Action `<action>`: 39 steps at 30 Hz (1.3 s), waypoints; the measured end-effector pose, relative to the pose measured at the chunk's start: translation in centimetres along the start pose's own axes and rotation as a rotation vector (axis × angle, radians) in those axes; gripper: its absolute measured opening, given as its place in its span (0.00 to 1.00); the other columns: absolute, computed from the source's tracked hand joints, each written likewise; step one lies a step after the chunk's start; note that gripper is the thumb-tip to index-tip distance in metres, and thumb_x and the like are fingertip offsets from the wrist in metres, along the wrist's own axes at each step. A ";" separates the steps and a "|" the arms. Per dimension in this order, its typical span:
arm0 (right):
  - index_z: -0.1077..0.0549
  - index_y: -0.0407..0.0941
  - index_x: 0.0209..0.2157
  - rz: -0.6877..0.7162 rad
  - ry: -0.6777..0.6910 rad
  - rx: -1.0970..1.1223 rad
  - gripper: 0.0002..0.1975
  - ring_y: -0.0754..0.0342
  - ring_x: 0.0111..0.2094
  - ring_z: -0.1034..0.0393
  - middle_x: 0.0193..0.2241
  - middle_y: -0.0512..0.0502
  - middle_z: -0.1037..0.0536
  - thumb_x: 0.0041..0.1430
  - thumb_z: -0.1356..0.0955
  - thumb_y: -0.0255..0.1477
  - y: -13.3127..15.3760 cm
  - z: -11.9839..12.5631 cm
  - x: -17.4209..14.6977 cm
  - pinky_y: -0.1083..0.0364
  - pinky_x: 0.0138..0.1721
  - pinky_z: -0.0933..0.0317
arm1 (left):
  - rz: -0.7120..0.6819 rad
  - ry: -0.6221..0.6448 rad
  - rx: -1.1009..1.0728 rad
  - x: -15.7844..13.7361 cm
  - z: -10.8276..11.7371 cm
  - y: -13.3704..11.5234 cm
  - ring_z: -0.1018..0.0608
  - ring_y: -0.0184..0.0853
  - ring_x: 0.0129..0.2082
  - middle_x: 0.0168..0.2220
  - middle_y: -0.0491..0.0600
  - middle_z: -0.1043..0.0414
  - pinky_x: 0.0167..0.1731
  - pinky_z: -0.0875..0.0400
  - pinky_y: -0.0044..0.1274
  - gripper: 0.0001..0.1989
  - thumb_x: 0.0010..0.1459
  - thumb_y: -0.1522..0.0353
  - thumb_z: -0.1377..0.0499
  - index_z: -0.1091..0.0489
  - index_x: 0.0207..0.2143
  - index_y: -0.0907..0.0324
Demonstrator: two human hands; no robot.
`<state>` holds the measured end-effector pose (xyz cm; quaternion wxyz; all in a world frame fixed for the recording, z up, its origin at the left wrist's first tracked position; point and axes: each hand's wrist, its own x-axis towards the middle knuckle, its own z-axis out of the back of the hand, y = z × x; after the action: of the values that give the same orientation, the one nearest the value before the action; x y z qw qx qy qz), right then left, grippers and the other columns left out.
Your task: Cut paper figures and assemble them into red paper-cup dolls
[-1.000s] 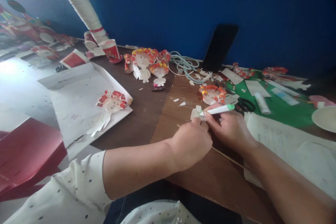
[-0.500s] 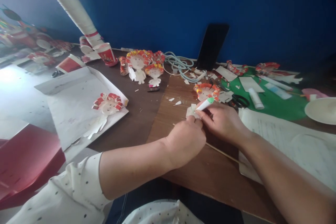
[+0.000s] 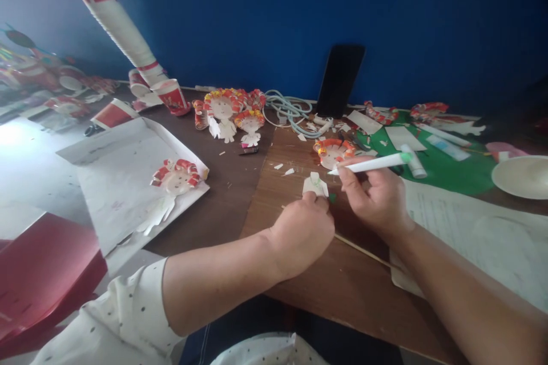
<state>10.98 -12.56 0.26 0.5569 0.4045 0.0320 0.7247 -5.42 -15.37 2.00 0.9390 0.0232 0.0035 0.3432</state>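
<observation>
While the right hand (image 3: 377, 198) grips the white marker (image 3: 371, 165), we see the left hand (image 3: 305, 235) curled at the paper cutout (image 3: 314, 185), pinching or pressing we can't tell. Cutout lies at left hand's 12 o'clock, orange-rimmed paper face (image 3: 334, 156) at cutout's 1 o'clock.

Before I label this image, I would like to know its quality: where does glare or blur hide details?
Head view: glare washes out the surface at the left edge; head view: the far-left heap is hazy and blurred; head view: print on the right-hand sheet is too soft to read; head view: the marker's outline is clear enough.
</observation>
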 end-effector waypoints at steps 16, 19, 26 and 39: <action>0.26 0.46 0.33 -0.043 0.229 0.077 0.07 0.53 0.32 0.27 0.30 0.49 0.22 0.57 0.34 0.34 0.4 -0.6 -0.2 0.55 0.35 0.37 | -0.030 -0.049 0.036 -0.1 -0.8 -0.1 0.27 0.41 0.42 0.41 0.60 0.28 0.36 0.30 0.28 0.14 0.58 0.74 0.49 0.26 0.41 0.68; 0.26 0.46 0.33 -0.046 0.244 0.076 0.08 0.52 0.32 0.27 0.31 0.49 0.22 0.57 0.34 0.35 0.4 -0.7 -0.3 0.55 0.35 0.37 | -0.034 -0.042 0.042 -0.1 -0.7 -0.2 0.27 0.42 0.43 0.40 0.60 0.28 0.37 0.30 0.29 0.14 0.58 0.74 0.49 0.26 0.41 0.68; 0.26 0.46 0.33 -0.060 0.260 0.020 0.09 0.52 0.30 0.27 0.29 0.49 0.22 0.57 0.34 0.36 0.5 -0.9 -0.3 0.55 0.33 0.37 | -0.032 -0.056 0.028 -0.2 -0.8 -0.1 0.27 0.42 0.42 0.39 0.60 0.28 0.34 0.31 0.27 0.14 0.59 0.73 0.49 0.26 0.40 0.68; 0.26 0.45 0.31 -0.034 0.293 -0.020 0.09 0.49 0.32 0.26 0.29 0.47 0.21 0.57 0.35 0.35 0.7 -1.0 0.3 0.53 0.36 0.36 | -0.029 -0.071 0.050 -0.3 -0.8 -0.2 0.27 0.42 0.44 0.42 0.62 0.28 0.34 0.31 0.27 0.15 0.59 0.73 0.50 0.26 0.43 0.69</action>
<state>9.74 -12.17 0.07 0.5626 0.2880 0.1125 0.7668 -5.48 -15.69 1.23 0.9425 0.0588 -0.0207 0.3284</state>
